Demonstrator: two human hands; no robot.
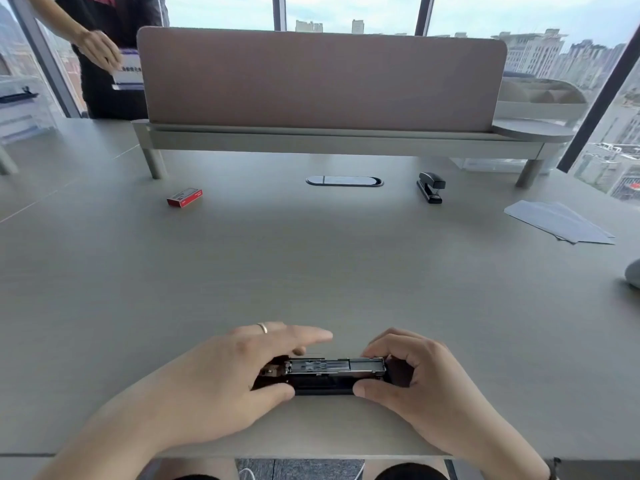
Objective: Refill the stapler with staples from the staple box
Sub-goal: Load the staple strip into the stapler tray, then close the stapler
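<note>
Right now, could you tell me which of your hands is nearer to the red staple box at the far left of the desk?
Left. The left hand sits below the staple box, on its side of the desk; the right hand lies farther right. Both hold the open stapler.

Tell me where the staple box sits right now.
In the head view the red staple box lies on the desk at the far left, near the left leg of the shelf riser, well beyond both hands and left of the oval cable grommet.
</note>
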